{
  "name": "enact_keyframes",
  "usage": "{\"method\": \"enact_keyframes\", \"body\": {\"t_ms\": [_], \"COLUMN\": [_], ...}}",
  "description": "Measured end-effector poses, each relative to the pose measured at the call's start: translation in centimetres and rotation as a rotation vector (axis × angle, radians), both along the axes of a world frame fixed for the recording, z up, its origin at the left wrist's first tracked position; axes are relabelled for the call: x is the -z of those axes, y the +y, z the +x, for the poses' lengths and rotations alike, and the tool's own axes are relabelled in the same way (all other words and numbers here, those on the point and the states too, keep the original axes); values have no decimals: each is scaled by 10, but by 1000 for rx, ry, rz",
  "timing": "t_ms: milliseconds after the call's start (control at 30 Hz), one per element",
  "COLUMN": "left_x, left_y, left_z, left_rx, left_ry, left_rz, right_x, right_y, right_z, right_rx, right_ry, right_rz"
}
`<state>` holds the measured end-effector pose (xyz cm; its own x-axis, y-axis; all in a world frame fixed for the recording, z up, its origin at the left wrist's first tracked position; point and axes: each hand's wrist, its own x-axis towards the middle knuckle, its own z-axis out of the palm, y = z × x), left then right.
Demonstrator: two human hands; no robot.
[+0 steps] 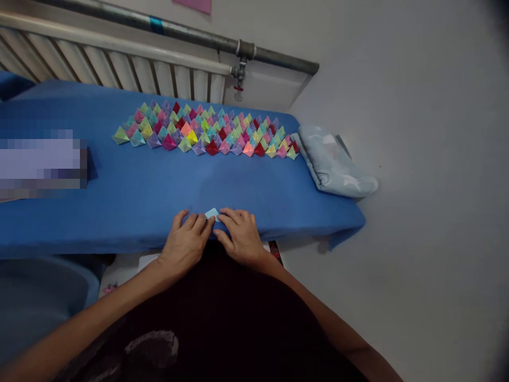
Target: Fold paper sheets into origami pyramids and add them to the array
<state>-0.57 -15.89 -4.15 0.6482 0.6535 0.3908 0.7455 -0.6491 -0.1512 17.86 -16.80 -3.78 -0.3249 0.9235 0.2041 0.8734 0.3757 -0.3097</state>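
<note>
A small piece of folded light blue paper (pixel 212 213) lies near the front edge of the blue-covered table, between my two hands. My left hand (pixel 186 237) holds its left side down with the fingertips, palm facing the cloth. On the right side, the fingers of my right hand (pixel 242 236) grip the paper, with the thumb close to its near edge. My fingers cover part of the paper, so its full shape is hidden. Beyond my hands stand several rows of folded paper pieces (pixel 212 147) in pink, red, yellow, green, blue and purple.
A folded light blue blanket (pixel 338 164) rests at the table's right end. A blurred-out block (pixel 40 164) is on the left. Behind the blue cloth (pixel 159 185) are a radiator (pixel 139 74) and a pipe (pixel 278 58). A blue basin (pixel 43 286) stands below left.
</note>
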Motion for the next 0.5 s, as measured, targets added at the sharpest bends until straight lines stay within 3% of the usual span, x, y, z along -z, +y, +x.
{"method": "enact_keyframes", "body": {"t_ms": [300,500], "left_x": [0,6], "left_y": [0,2], "left_z": [0,0], "left_rx": [-9,39], "left_ry": [10,-42], "left_rz": [-15,-23], "right_x": [-9,-1], "right_y": [8,6], "right_z": [-3,-3], "right_rx": [-84,-59], "right_ry": [-151,-176], "right_rz": [-26,-19]}}
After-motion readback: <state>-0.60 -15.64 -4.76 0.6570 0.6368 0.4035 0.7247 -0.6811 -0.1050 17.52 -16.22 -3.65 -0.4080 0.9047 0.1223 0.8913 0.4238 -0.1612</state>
